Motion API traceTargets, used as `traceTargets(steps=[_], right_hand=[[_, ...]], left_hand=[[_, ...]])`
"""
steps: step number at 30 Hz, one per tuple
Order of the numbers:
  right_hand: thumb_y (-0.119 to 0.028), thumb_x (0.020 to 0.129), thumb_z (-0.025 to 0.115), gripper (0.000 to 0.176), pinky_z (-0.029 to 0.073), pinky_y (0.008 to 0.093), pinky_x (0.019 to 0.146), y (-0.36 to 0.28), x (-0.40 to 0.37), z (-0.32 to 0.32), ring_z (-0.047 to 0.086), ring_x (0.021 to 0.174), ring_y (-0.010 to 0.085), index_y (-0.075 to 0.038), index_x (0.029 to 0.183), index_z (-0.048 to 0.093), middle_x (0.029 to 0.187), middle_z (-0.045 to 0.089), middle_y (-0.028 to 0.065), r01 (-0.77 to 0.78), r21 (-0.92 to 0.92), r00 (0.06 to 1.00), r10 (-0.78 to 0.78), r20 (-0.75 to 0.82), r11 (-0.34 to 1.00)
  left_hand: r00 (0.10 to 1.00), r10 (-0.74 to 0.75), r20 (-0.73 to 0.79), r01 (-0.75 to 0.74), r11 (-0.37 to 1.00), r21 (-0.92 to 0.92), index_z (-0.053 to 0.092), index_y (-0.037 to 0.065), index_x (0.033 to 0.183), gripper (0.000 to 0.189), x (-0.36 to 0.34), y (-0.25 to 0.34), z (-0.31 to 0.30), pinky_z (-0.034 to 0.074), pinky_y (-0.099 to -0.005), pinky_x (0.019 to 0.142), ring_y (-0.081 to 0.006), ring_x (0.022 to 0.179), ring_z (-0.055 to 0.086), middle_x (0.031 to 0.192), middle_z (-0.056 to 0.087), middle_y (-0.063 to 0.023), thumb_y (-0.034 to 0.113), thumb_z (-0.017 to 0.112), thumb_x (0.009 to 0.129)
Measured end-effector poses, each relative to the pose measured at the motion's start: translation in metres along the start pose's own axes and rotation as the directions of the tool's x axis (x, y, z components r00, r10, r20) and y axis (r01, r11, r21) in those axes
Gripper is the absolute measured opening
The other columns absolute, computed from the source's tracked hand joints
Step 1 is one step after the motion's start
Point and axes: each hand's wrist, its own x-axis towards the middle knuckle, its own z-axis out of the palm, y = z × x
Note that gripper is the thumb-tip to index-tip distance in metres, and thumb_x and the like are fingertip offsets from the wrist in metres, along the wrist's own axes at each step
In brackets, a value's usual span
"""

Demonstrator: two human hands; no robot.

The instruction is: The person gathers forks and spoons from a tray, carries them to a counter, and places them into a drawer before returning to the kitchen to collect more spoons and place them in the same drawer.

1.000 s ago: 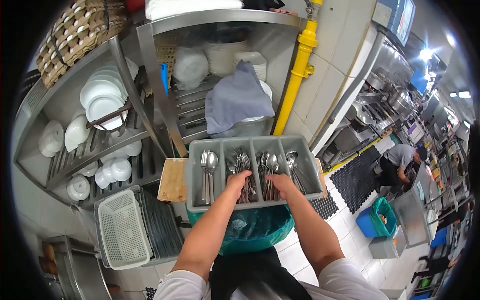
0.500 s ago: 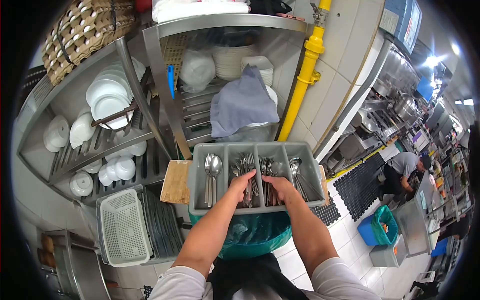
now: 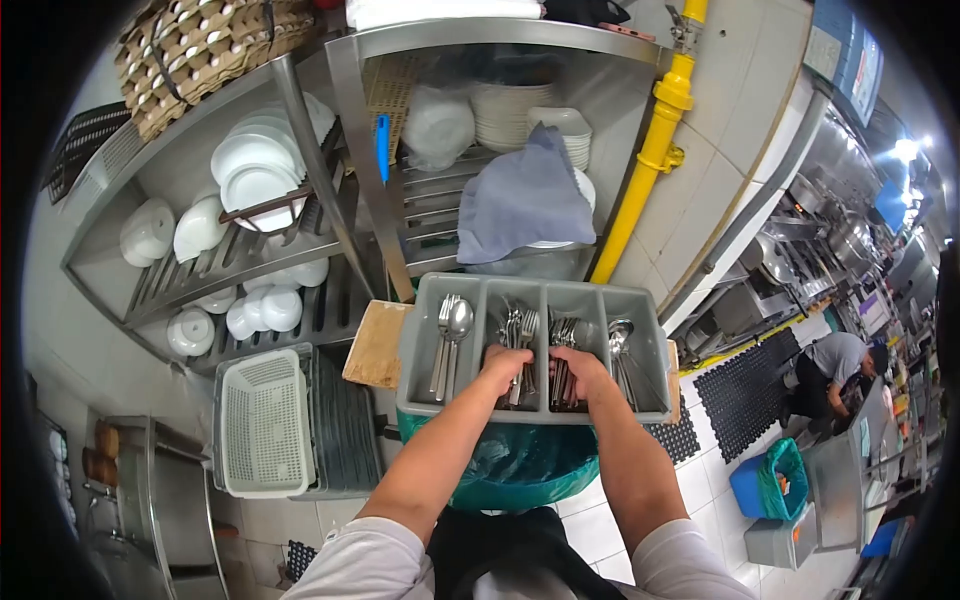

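A grey cutlery tray (image 3: 535,415) with four compartments rests over a green-lined bin (image 3: 520,480). My left hand (image 3: 503,368) is in the second compartment, its fingers closed around the forks (image 3: 515,330) there. In the third compartment, my right hand (image 3: 580,368) has its fingers closed on more cutlery (image 3: 563,345), which looks like forks or knives. A fork and a spoon (image 3: 455,340) lie in the leftmost compartment. Spoons (image 3: 620,345) lie in the rightmost one.
Racks hold white plates (image 3: 258,170) and bowls (image 3: 275,308). A grey-blue cloth (image 3: 525,200) hangs over dishes behind the tray. A white basket (image 3: 265,425) stands at left, a yellow pipe (image 3: 655,140) at right. Further right, a person (image 3: 835,370) bends near a blue bin (image 3: 765,480).
The view has shifted, so the tray and racks appear further right. Both my hands stay down in the two middle compartments, around the cutlery.
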Motion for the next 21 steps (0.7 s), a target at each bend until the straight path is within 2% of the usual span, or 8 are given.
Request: traceTargets(steps=[2, 6, 8, 12, 14, 18, 20, 21], right_hand=[[-0.015, 0.087, 0.058, 0.01, 0.051, 0.0327, 0.055, 0.0, 0.003, -0.002, 0.057, 0.06, 0.0166, -0.006, 0.084, 0.061, 0.07, 0.059, 0.003, -0.051, 0.0, 0.997, 0.051, -0.055, 0.999], [-0.02, 0.084, 0.064, 0.014, 0.047, 0.0331, 0.049, -0.002, 0.0, 0.0, 0.057, 0.057, 0.0166, -0.007, 0.079, 0.062, 0.067, 0.06, 0.0029, -0.032, -0.091, 0.998, 0.028, -0.049, 0.995], [-0.022, 0.084, 0.066, 0.016, 0.047, 0.033, 0.049, -0.002, 0.003, 0.004, 0.057, 0.058, 0.0159, -0.007, 0.08, 0.061, 0.069, 0.06, 0.0024, 0.092, 0.109, 0.995, -0.087, -0.054, 0.99], [-0.025, 0.085, 0.067, 0.017, 0.047, 0.0312, 0.05, 0.0, 0.0, 0.006, 0.055, 0.057, 0.0145, -0.009, 0.081, 0.061, 0.066, 0.058, 0.0004, 0.048, 0.114, 0.999, -0.047, -0.008, 0.992], [-0.022, 0.086, 0.065, 0.014, 0.047, 0.0312, 0.05, -0.001, 0.0, 0.005, 0.054, 0.057, 0.0144, -0.01, 0.08, 0.06, 0.066, 0.057, 0.0002, 0.036, 0.134, 0.998, -0.041, 0.036, 0.99], [-0.014, 0.085, 0.061, 0.008, 0.049, 0.0353, 0.052, 0.002, 0.019, 0.0, 0.055, 0.057, 0.0168, -0.009, 0.08, 0.06, 0.067, 0.057, 0.0015, 0.011, 0.115, 1.0, -0.01, -0.004, 0.993], [-0.016, 0.084, 0.062, 0.01, 0.047, 0.0386, 0.054, -0.002, 0.013, 0.0, 0.056, 0.06, 0.0191, -0.008, 0.079, 0.06, 0.068, 0.058, 0.0029, -0.004, -0.04, 0.998, 0.002, -0.064, 0.999], [-0.016, 0.084, 0.062, 0.01, 0.047, 0.0386, 0.054, -0.004, 0.013, 0.0, 0.056, 0.06, 0.0191, -0.008, 0.079, 0.06, 0.068, 0.058, 0.0029, -0.005, -0.046, 0.999, 0.002, -0.054, 0.999]], left_hand=[[0.999, 0.046, -0.002, -0.046, 0.996, 0.072, 0.062, -0.014, 0.084, 0.022, 0.017, -0.01, -0.001, 0.052, -0.039, 0.056, -0.0276, 0.065, 0.064, 0.078, 0.064, -0.0192, 0.002, 0.066, 0.07], [0.999, 0.021, 0.035, -0.024, 0.995, 0.096, 0.062, -0.011, 0.086, 0.021, 0.017, -0.007, -0.003, 0.053, -0.039, 0.058, -0.0271, 0.066, 0.065, 0.078, 0.065, -0.0186, 0.005, 0.064, 0.072], [0.925, -0.167, 0.341, 0.259, 0.933, -0.248, 0.065, -0.005, 0.089, 0.025, 0.019, -0.001, -0.007, 0.054, -0.0397, 0.063, -0.0254, 0.069, 0.066, 0.08, 0.068, -0.0146, 0.016, 0.058, 0.076], [0.872, -0.193, 0.449, 0.309, 0.93, -0.2, 0.065, 0.002, 0.096, 0.03, 0.019, 0.001, -0.009, 0.056, -0.038, 0.07, -0.0233, 0.075, 0.067, 0.085, 0.069, -0.0115, 0.025, 0.052, 0.083], [0.877, -0.176, 0.448, 0.294, 0.933, -0.208, 0.065, 0.003, 0.099, 0.03, 0.021, -0.002, -0.009, 0.056, -0.0371, 0.07, -0.0228, 0.076, 0.067, 0.086, 0.069, -0.0111, 0.026, 0.052, 0.085], [0.885, -0.171, 0.433, 0.263, 0.951, -0.162, 0.066, 0.004, 0.096, 0.026, 0.035, -0.011, -0.014, 0.056, -0.0373, 0.065, -0.0226, 0.071, 0.067, 0.084, 0.069, -0.0091, 0.024, 0.055, 0.085], [0.929, -0.228, 0.291, 0.278, 0.949, -0.145, 0.065, 0.002, 0.091, 0.021, 0.04, -0.02, -0.018, 0.056, -0.0382, 0.062, -0.0231, 0.066, 0.066, 0.08, 0.068, -0.0104, 0.02, 0.059, 0.081], [0.933, -0.223, 0.283, 0.273, 0.95, -0.151, 0.065, 0.002, 0.091, 0.021, 0.035, -0.019, -0.017, 0.056, -0.0382, 0.062, -0.0231, 0.066, 0.066, 0.08, 0.068, -0.0104, 0.02, 0.059, 0.081]])
